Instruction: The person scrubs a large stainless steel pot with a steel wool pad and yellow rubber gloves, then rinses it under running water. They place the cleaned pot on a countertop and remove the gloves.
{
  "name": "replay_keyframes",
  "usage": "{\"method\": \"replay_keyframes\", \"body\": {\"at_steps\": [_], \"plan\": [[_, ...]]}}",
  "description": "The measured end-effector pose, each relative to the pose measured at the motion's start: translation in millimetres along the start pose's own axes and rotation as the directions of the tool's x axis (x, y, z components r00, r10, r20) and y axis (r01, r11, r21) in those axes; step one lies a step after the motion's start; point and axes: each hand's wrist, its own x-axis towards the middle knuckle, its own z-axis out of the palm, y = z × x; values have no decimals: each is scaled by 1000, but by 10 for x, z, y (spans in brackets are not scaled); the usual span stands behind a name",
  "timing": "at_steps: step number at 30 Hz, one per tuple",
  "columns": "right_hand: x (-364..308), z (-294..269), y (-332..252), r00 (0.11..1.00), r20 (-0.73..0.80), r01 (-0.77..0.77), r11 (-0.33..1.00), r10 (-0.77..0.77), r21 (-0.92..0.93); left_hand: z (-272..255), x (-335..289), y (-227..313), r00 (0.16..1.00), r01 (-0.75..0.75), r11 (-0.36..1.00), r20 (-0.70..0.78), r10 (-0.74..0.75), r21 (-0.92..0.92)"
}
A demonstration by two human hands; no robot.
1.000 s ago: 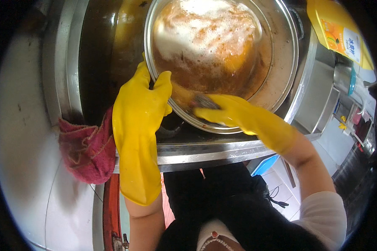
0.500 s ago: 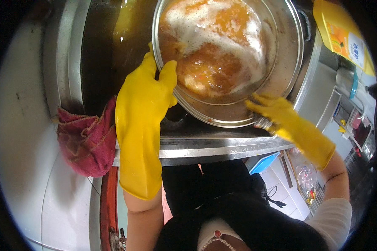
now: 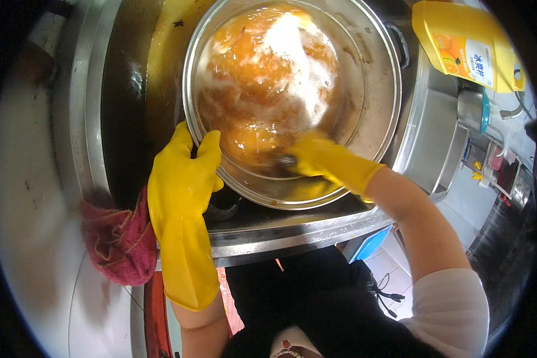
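Yellow rubber gloves (image 3: pixel 188 262) cover both our hands, with our left hand (image 3: pixel 182 170) gripping the near left side of the steel pot (image 3: pixel 379 107) that sits in the sink (image 3: pixel 274 240), and our right hand (image 3: pixel 329 161), blurred, curled around a dark scrubber (image 3: pixel 287 161) inside it, by the foamy brown water (image 3: pixel 256 77).

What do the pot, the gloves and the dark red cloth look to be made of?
Pot: metal, probably stainless steel; its smooth rim shows bright reflections.
Gloves: likely rubber or latex; smooth, slightly glossy yellow surface with soft folds.
Cloth: fabric, perhaps terry or microfibre; matte and fuzzy-looking, exact fibre unclear.
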Motion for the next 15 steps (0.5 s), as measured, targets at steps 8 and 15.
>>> {"method": "replay_keyframes", "body": {"at_steps": [8, 15], "plan": [[-312, -1455, 1600, 790, -576, -445, 844, 212, -299, 65, 41, -93, 997, 23, 998, 78, -18, -65], [-792, -1190, 1278, 934, -329, -269, 882, 140, -388, 62, -1, -34, 997, 58, 998, 42, -57, -25]]}}
